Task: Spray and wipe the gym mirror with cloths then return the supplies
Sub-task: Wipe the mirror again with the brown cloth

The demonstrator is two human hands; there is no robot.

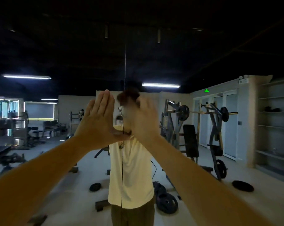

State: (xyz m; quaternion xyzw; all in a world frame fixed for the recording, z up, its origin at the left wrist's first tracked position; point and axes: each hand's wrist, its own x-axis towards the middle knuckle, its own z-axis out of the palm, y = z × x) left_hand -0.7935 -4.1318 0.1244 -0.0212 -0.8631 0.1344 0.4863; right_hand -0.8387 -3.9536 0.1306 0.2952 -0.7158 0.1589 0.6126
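Observation:
The gym mirror point(203, 66) fills the whole view, and a thin vertical seam point(124, 66) between its panels runs down the middle. Both my arms are raised in front of it at head height. My left hand point(97, 118) is flat, its fingers straight and together and pointing up, its thumb stretched to the right. Close beside it, my right hand point(143, 118) is blurred by motion; its fingers look straight and hold nothing that I can see. No cloth or spray bottle is in view. My reflection in a pale yellow shirt point(134, 168) stands behind the hands.
The mirror reflects the gym: weight machines point(216, 128) and a black bench point(191, 141) on the right, weight plates point(166, 201) on the floor, benches point(32, 132) on the left, and shelves point(273, 124) at the far right.

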